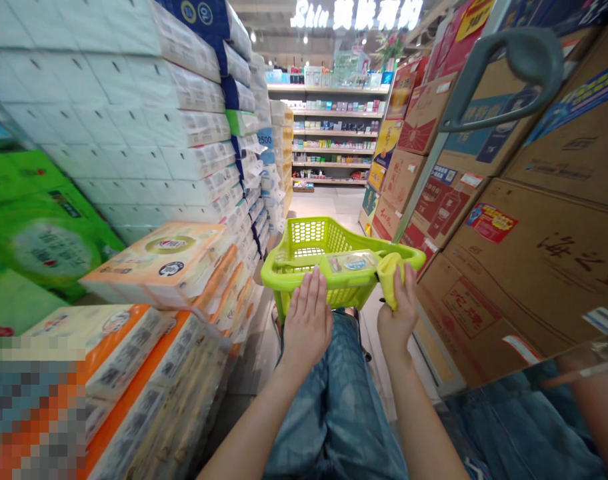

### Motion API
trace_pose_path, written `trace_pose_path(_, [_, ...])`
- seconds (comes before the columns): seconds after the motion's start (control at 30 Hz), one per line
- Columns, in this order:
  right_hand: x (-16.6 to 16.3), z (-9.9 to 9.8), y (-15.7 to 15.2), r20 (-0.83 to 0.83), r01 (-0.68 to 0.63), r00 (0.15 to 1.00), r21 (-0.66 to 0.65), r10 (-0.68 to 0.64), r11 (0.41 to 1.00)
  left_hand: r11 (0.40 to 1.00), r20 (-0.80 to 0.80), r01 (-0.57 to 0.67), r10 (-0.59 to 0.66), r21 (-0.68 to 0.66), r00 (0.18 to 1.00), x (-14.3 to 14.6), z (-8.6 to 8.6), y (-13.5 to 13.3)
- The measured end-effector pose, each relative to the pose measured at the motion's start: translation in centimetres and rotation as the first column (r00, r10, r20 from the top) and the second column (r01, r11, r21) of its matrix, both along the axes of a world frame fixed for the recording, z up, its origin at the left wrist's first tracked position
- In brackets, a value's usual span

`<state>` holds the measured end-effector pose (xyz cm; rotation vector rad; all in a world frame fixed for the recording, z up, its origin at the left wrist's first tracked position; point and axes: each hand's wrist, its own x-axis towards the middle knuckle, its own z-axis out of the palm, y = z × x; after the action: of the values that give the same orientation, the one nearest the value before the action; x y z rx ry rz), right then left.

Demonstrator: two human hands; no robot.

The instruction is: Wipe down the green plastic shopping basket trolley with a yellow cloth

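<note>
A lime-green plastic shopping cart basket (304, 240) stands in front of me in a shop aisle. My left hand (308, 321) lies flat on its near rim and handle bar, fingers stretched out. My right hand (398, 312) is wrapped round a yellow-green cloth or grip (389, 279) at the right end of the handle. A small printed panel (353, 261) sits on the handle between the hands. My legs in blue jeans (341, 400) show below.
Stacks of white, blue, orange and green tissue packs (174, 153) line the left side. Brown and red cardboard cartons (524, 253) pile up on the right, with a grey handle (509, 73) above. Shelves (334, 133) close the aisle's far end.
</note>
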<state>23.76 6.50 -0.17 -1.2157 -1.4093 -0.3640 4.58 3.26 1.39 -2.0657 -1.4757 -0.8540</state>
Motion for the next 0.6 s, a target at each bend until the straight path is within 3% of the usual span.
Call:
trace_pose_path(0.1, [-0.7,0.3,-0.1,-0.13,0.01,0.991,-0.029,-0.014,1.0,1.0,0.003,-0.002,0.002,0.005,1.0,0.1,0.1,0.0])
trace_pose_path(0.17, [-2.8,0.5,-0.6,-0.123,-0.015,0.992,-0.041,0.01,0.999,1.0,0.003,-0.003,0.003,0.006,1.0,0.1,0.0,0.0])
trace_pose_path(0.27, [-6.6,0.7,-1.6,0.02,-0.09,0.996,-0.034,0.091,0.995,1.0,0.002,-0.007,0.007,0.003,1.0,0.0,-0.1,0.0])
trace_pose_path(0.37, [-8.0,0.6,-2.0,0.173,-0.131,0.976,-0.031,0.134,0.991,1.0,-0.005,-0.008,0.008,-0.007,1.0,-0.2,-0.2,0.1])
trace_pose_path(0.5, [-4.8,0.2,-1.2,0.219,-0.076,0.973,0.008,0.072,0.997,1.0,-0.015,-0.009,0.009,-0.002,1.0,-0.2,-0.2,0.1])
trace_pose_path(0.6, [-1.3,0.1,-0.3,0.084,-0.012,0.996,0.026,0.01,1.0,1.0,-0.015,-0.006,0.006,0.01,1.0,-0.1,-0.1,0.0])
